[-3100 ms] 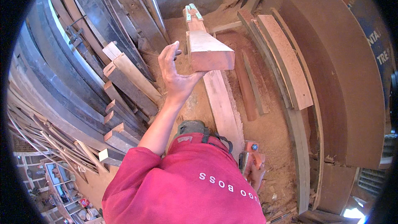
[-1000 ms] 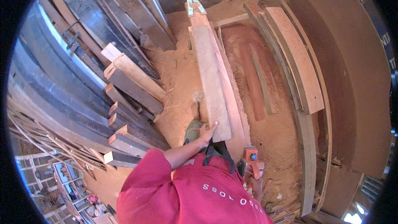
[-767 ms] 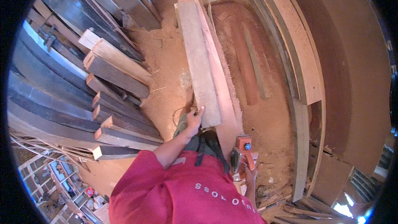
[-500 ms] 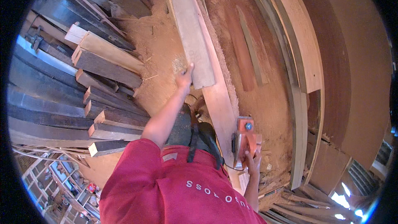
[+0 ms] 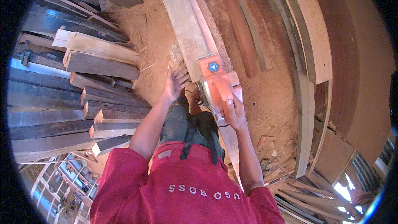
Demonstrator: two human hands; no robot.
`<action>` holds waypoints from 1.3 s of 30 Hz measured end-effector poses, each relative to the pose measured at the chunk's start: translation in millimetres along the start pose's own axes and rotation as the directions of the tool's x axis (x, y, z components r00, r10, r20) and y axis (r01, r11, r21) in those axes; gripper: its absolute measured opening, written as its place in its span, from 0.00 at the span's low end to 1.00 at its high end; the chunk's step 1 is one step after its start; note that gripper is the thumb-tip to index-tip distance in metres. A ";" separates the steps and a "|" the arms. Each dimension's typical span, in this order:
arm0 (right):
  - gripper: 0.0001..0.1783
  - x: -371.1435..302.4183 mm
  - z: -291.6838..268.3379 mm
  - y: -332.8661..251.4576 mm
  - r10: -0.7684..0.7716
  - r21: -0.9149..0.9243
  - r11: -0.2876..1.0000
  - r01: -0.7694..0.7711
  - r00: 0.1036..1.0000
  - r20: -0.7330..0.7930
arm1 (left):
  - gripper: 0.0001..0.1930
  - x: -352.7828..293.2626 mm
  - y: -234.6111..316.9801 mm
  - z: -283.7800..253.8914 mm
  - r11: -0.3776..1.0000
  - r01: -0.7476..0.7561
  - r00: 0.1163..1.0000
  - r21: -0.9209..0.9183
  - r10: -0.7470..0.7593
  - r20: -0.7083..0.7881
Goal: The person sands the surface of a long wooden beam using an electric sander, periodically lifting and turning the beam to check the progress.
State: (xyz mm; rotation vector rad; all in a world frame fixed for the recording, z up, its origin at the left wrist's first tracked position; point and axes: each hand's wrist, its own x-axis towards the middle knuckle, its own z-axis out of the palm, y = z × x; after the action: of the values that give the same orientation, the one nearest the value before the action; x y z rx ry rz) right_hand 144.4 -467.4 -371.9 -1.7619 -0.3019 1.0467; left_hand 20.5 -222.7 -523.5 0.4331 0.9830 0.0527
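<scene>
Sawdust (image 5: 153,47) coats the floor (image 5: 269,116) beside stacked timbers (image 5: 103,64). The right grip (image 5: 234,114) clasps an orange planer (image 5: 217,84) at a board's (image 5: 182,25) end; the left grip (image 5: 174,85) is loosely apart nearby.

The electric hand planer (image 5: 216,85) has an orange body, a looped orange handle and a blue knob up front; it points along the plank (image 5: 176,18), its front over the near end. The plank, weathered grey-brown and straight, lies flat lengthwise atop a paler, pinkish beam (image 5: 230,142).
</scene>
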 end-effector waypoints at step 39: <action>0.37 15.5 4.8 29.6 0.042 -0.119 0.992 -0.035 0.998 0.055 | 0.53 8.8 21.9 -3.6 0.990 0.131 0.991 -0.046 -0.129 0.040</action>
State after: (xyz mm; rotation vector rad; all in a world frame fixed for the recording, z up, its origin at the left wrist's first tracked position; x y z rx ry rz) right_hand 142.2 -467.9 -405.6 -1.8516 -0.3728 1.1282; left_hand 25.8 -199.4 -523.9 0.3242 0.9700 -0.0488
